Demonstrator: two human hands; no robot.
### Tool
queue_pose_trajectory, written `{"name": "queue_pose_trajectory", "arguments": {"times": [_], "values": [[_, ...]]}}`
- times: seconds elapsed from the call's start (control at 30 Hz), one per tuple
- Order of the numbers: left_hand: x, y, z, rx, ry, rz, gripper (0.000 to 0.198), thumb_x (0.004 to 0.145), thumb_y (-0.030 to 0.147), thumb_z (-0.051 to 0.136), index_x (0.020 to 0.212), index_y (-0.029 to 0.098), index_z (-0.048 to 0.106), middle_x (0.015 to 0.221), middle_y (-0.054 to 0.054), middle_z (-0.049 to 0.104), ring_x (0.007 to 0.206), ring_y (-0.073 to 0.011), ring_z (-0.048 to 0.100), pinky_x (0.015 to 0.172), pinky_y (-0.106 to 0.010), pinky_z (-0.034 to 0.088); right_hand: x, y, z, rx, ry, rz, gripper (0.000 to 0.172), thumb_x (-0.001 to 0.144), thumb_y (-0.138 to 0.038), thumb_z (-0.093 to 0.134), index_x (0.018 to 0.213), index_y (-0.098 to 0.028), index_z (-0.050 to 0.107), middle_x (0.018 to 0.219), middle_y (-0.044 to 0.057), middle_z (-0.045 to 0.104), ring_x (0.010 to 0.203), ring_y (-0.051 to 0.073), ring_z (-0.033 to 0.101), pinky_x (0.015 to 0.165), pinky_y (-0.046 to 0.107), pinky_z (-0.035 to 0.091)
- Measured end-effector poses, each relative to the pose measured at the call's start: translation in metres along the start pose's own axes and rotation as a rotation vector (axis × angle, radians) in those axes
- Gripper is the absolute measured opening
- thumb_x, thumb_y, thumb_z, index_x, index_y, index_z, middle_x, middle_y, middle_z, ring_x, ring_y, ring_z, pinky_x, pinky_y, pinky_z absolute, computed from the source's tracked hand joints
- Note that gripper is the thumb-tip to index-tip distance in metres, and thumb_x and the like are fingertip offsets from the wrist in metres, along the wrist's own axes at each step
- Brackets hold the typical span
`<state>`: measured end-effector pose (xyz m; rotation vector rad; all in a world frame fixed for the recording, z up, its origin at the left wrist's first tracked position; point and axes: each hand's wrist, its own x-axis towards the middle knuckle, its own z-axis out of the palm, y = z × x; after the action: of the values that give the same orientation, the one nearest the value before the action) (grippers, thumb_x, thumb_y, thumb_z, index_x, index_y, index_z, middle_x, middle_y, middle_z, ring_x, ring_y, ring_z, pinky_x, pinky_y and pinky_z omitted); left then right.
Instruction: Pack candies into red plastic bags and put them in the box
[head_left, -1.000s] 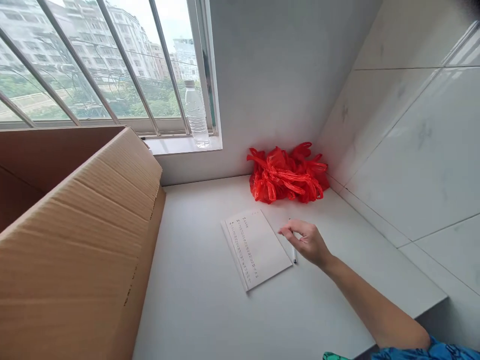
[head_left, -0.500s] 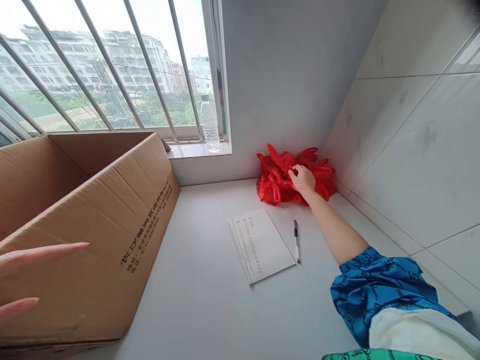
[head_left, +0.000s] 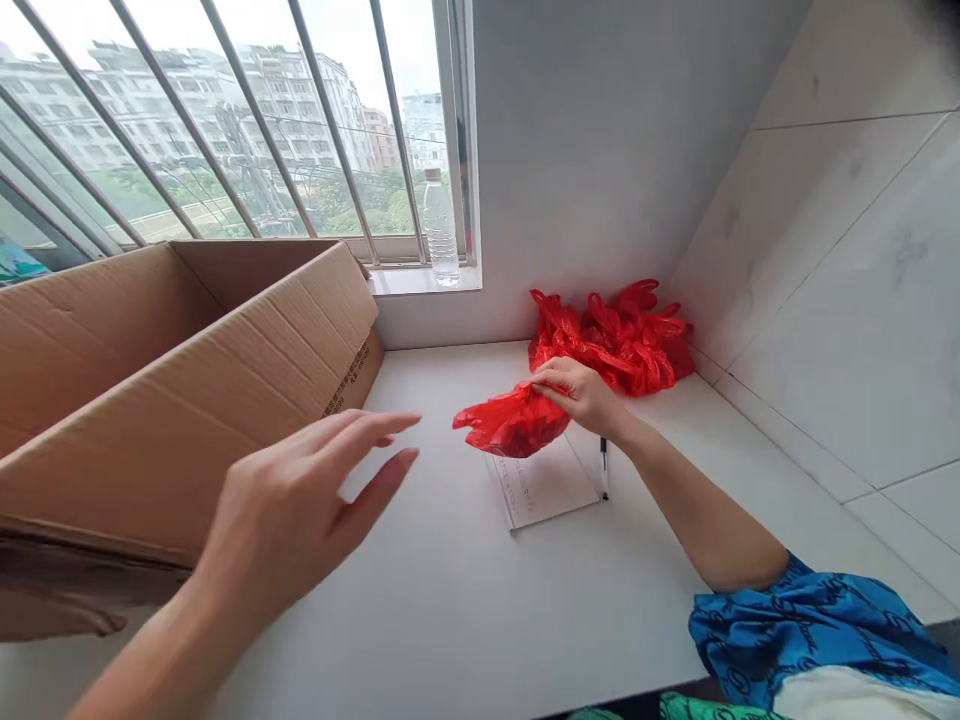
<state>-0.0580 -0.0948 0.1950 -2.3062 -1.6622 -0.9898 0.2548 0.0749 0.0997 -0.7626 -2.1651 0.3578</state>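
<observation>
My right hand [head_left: 581, 395] pinches a red plastic bag [head_left: 517, 422], holding it up over the notebook. What may be inside the bag cannot be made out. My left hand [head_left: 315, 490] is raised in front of the cardboard box [head_left: 187, 400], thumb and fingers apart, with nothing in it. Behind my right hand lies a heap of red plastic bags [head_left: 630, 335] against the wall. The bag partly covers the open notebook [head_left: 555, 490], which has handwriting on its page. A black-capped pen [head_left: 604, 475] rests along the notebook's right edge.
The large open cardboard box takes up the left side of the white table [head_left: 420, 600]. On the window sill stands a clear water bottle [head_left: 442, 235], in front of the barred window. A tiled wall [head_left: 847, 300] bounds the right side.
My right hand has lifted a red bag off the heap and brought it left and nearer. My left hand has come in from the left edge. The view has shifted slightly.
</observation>
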Motion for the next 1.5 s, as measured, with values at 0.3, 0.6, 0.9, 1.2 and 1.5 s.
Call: {"name": "queue_pose_trajectory", "arguments": {"times": [0.3, 0.6, 0.9, 1.2, 1.5], "values": [[0.040, 0.007, 0.135, -0.147, -0.405, -0.036, 0.025, 0.097, 0.039, 0.051, 0.111, 0.029, 0.069, 0.110, 0.000, 0.072, 0.088, -0.0170, 0.069, 0.069, -0.027, 0.050, -0.055, -0.010, 0.039, -0.120, 0.156, 0.092, 0.015, 0.098, -0.025, 0.053, 0.102, -0.025, 0.067, 0.097, 0.005, 0.071, 0.093, 0.023, 0.063, 0.082, 0.038, 0.051], [0.051, 0.006, 0.157, -0.252, -0.594, 0.088, 0.014, 0.092, 0.029, 0.054, 0.099, 0.025, 0.066, 0.090, 0.002, 0.071, 0.082, -0.0172, 0.064, 0.069, -0.027, 0.047, -0.065, -0.019, 0.059, -0.089, 0.058, 0.213, 0.010, 0.092, -0.025, 0.065, 0.101, -0.023, 0.061, 0.094, 0.003, 0.070, 0.086, 0.022, 0.063, 0.076, 0.036, 0.049], [0.064, -0.051, 0.142, -0.445, -0.575, -0.113, 0.018, 0.094, 0.039, 0.056, 0.100, 0.026, 0.067, 0.080, 0.003, 0.069, 0.071, -0.0132, 0.062, 0.060, -0.022, 0.046, -0.068, 0.006, 0.027, -0.094, 0.193, 0.260, 0.014, 0.091, -0.014, 0.056, 0.090, -0.025, 0.065, 0.082, 0.002, 0.067, 0.078, 0.020, 0.061, 0.074, 0.035, 0.047], [0.063, -0.038, 0.131, -0.257, -0.294, -0.009, 0.025, 0.099, 0.041, 0.050, 0.112, 0.026, 0.066, 0.099, -0.001, 0.070, 0.081, -0.0143, 0.064, 0.067, -0.024, 0.048, -0.068, -0.001, 0.027, -0.119, 0.075, 0.246, 0.019, 0.085, -0.018, 0.059, 0.103, -0.025, 0.059, 0.102, 0.004, 0.069, 0.096, 0.025, 0.062, 0.084, 0.040, 0.047], [0.044, 0.001, 0.168, -0.114, -0.469, 0.277, 0.019, 0.099, 0.025, 0.048, 0.099, 0.023, 0.067, 0.090, -0.002, 0.069, 0.081, -0.0166, 0.062, 0.065, -0.027, 0.046, -0.066, -0.024, 0.054, -0.154, 0.072, 0.259, 0.013, 0.098, -0.036, 0.057, 0.095, -0.027, 0.065, 0.088, 0.002, 0.072, 0.084, 0.022, 0.062, 0.079, 0.040, 0.040]]}}
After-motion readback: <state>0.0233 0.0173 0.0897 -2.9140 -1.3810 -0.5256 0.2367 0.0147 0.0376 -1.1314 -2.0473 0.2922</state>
